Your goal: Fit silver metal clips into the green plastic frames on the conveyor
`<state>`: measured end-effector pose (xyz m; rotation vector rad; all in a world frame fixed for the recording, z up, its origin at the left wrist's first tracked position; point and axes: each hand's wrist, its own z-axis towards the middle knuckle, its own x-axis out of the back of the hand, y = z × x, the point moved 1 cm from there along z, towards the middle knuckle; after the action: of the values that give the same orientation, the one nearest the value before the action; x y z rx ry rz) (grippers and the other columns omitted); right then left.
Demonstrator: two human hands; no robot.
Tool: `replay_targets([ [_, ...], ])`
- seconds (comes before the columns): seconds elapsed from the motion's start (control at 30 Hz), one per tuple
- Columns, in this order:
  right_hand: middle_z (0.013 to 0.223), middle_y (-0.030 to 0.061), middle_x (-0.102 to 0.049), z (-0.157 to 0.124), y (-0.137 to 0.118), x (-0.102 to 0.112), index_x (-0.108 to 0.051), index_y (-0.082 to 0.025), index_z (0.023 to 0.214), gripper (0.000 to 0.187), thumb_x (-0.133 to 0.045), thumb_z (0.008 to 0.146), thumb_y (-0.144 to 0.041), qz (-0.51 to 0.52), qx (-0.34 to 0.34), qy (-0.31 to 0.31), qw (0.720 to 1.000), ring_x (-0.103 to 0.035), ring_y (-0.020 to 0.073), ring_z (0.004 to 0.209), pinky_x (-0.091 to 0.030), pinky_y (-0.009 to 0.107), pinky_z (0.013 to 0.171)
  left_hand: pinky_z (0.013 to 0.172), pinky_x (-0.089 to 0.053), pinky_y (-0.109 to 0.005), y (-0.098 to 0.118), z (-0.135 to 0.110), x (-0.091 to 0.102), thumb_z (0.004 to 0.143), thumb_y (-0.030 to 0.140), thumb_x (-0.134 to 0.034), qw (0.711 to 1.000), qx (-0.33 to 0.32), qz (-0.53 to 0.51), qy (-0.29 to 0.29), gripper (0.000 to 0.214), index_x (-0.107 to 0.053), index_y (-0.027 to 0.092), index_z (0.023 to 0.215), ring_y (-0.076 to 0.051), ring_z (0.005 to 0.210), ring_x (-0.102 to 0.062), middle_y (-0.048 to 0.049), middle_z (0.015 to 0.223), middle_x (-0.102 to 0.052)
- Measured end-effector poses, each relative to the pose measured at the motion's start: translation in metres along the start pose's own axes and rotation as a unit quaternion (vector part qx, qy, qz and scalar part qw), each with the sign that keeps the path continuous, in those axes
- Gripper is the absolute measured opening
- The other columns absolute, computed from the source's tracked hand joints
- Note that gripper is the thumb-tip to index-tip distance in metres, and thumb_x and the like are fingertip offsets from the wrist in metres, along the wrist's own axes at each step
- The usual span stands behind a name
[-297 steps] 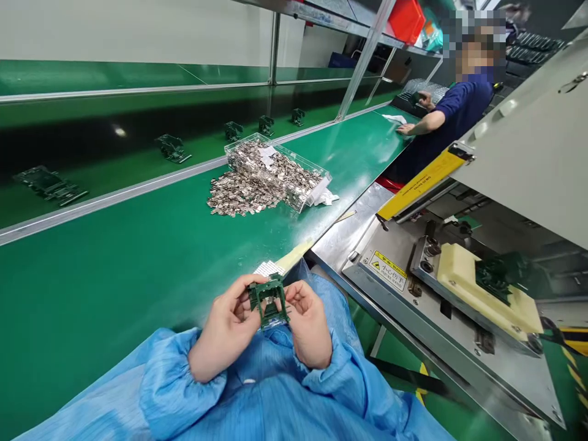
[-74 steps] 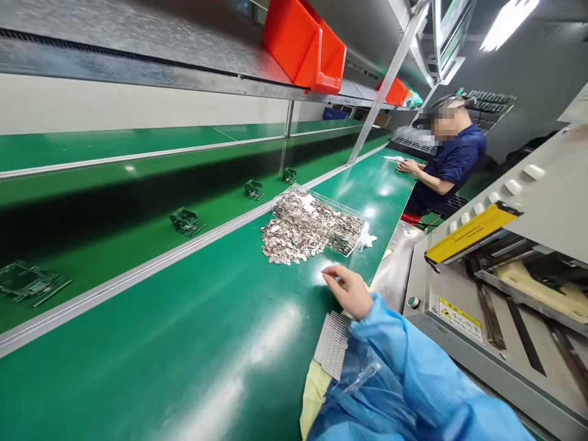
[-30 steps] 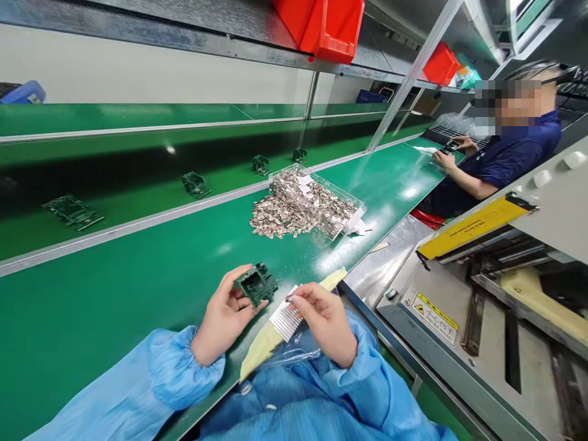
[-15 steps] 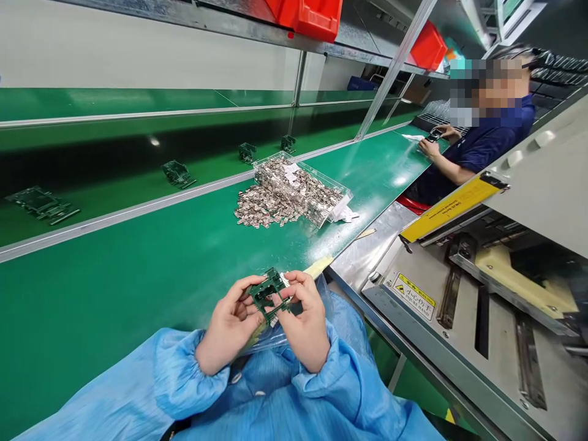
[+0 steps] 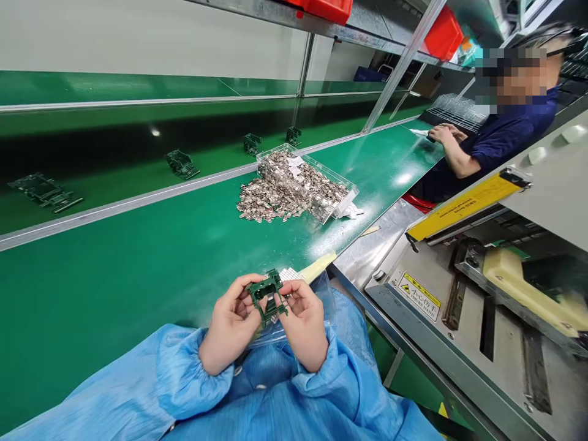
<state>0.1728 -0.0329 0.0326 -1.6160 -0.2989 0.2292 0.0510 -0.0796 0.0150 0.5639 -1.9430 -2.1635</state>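
Near my lap, my left hand (image 5: 233,324) grips the left side of a green circuit board frame (image 5: 265,293) with thumb and fingers. The frame is tilted up and has openings through its middle. My right hand (image 5: 303,323) pinches its right side. Whether a small part sits between the right fingertips is hidden. Just behind the right hand lie a white gridded sheet (image 5: 291,275) and a yellow strip (image 5: 320,267). Clear plastic film (image 5: 325,294) hangs at the bench edge, partly beneath my hands.
A clear plastic box (image 5: 340,184) lies tipped, with small metal pieces (image 5: 269,202) spilled beside it. Several green board frames (image 5: 182,164) stand along the far strip. A machine (image 5: 463,306) with an injury warning label is on the right. A co-worker (image 5: 509,135) sits beyond it.
The board frame has turned slightly in my fingers, and more of the gridded sheet shows behind it. My view has shifted a little. The co-worker's hands have come closer together.
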Motion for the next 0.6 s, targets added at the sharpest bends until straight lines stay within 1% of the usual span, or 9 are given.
replay_targets([
  [0.17,0.071,0.0014,-0.058,-0.001,-0.007,-0.002,-0.056,-0.019,0.077,0.016,-0.067,0.071,-0.030,0.046,-0.016,0.018,0.999,-0.053,0.0145,0.065,-0.044,0.024,0.058,0.059,-0.049,-0.013,0.001,-0.004,-0.003,0.072,0.017,-0.070,1.000,0.012,0.000,0.024,0.033,-0.059,0.019,0.103,-0.009,0.068,-0.061,-0.0012,0.084,-0.066],
  [0.27,0.069,0.0010,-0.058,-0.003,-0.011,0.000,-0.056,-0.020,0.075,0.016,-0.067,0.071,-0.030,0.058,-0.018,0.018,0.998,-0.053,0.0145,0.064,-0.044,0.024,0.057,0.055,-0.048,-0.015,0.004,-0.004,-0.007,0.072,0.021,-0.068,0.999,0.007,0.018,0.031,0.031,-0.059,0.019,0.101,-0.010,0.065,-0.061,-0.0017,0.081,-0.066],
  [0.4,0.067,0.0000,-0.057,-0.004,-0.010,0.004,-0.056,-0.020,0.073,0.017,-0.069,0.069,-0.030,0.088,-0.022,0.026,0.996,-0.051,0.0139,0.062,-0.043,0.024,0.056,0.055,-0.050,-0.018,0.009,-0.004,-0.013,0.068,0.022,-0.070,0.999,0.011,0.026,0.038,0.031,-0.060,0.018,0.098,-0.013,0.067,-0.063,-0.0027,0.083,-0.068],
  [0.5,0.066,-0.0014,-0.055,-0.006,-0.006,0.007,-0.053,-0.020,0.070,0.018,-0.070,0.067,-0.027,0.114,-0.023,0.044,0.992,-0.049,0.0124,0.061,-0.041,0.022,0.056,0.054,-0.050,-0.018,0.011,-0.006,-0.019,0.067,0.022,-0.070,0.999,0.012,0.026,0.035,0.032,-0.060,0.019,0.097,-0.013,0.066,-0.063,-0.0021,0.080,-0.068],
  [0.6,0.067,-0.0021,-0.053,-0.010,-0.006,0.010,-0.052,-0.020,0.070,0.019,-0.070,0.067,-0.026,0.118,-0.019,0.054,0.991,-0.048,0.0120,0.061,-0.041,0.022,0.057,0.052,-0.049,-0.018,0.012,-0.009,-0.025,0.068,0.022,-0.069,0.999,0.006,0.037,0.022,0.031,-0.060,0.019,0.098,-0.013,0.064,-0.063,-0.0020,0.080,-0.068],
])
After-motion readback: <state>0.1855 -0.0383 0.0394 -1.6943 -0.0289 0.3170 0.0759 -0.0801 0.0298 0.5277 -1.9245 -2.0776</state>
